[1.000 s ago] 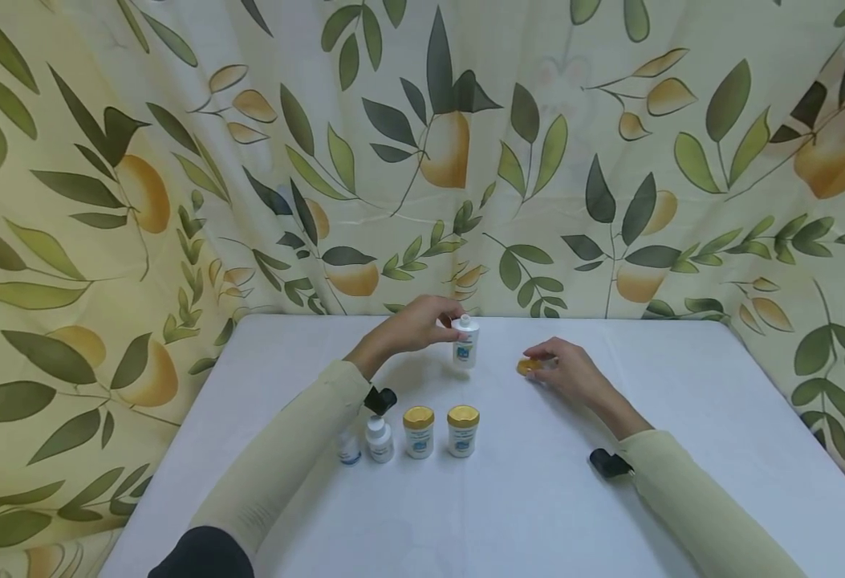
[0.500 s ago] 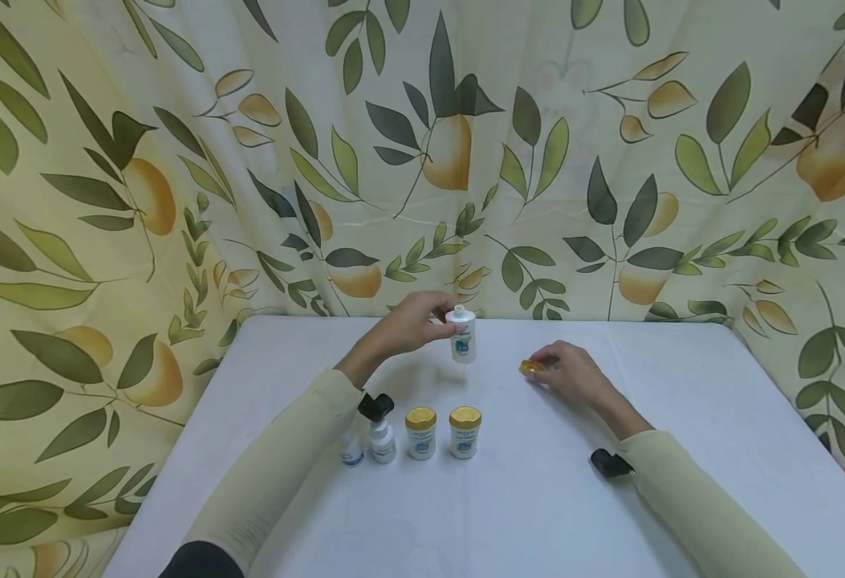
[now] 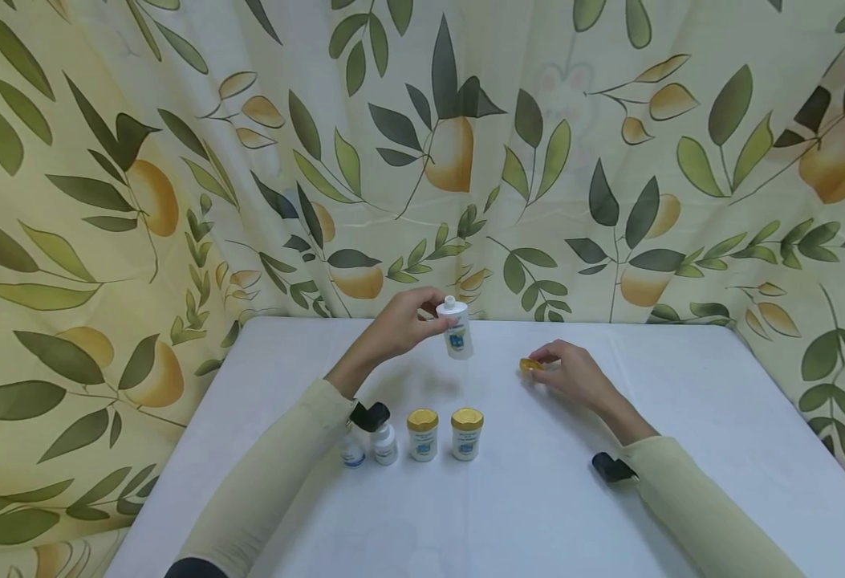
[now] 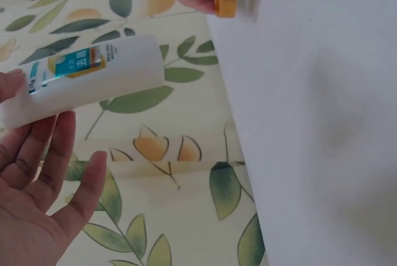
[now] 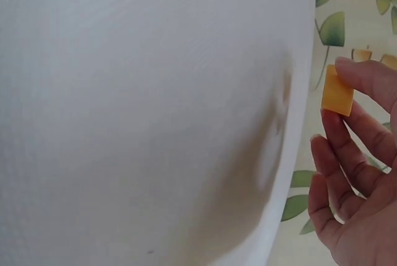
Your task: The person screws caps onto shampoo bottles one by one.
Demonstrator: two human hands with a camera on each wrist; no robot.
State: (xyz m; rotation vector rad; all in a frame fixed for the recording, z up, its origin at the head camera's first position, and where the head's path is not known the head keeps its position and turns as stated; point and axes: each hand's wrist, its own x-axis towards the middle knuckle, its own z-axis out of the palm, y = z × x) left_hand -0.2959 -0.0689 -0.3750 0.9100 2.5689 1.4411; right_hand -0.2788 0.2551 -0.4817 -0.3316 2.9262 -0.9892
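Note:
My left hand (image 3: 408,325) pinches a white plastic bottle (image 3: 458,333) between thumb and fingers near its shoulder. Raised over the back of the table, the bottle leans slightly, and its narrow white neck has no cap on it. A blue and yellow label (image 4: 77,64) shows on its side in the left wrist view. To the right, my right hand (image 3: 574,373) pinches an orange-yellow cap (image 5: 338,92) between thumb and fingertips, with the other fingers loosely bent. The cap (image 3: 530,364) is close over the white table, some way from the bottle.
Two white jars with gold lids, a left one (image 3: 423,437) and a right one (image 3: 467,436), stand nearer the front. Left of them are two small white bottles (image 3: 384,445), partly covered by my left wrist camera. A leaf-patterned curtain (image 3: 422,160) hangs behind the table (image 3: 538,498).
My left hand has moved a little left and up with the bottle, which has tipped from upright to a slight lean. My right hand with the cap has hardly moved.

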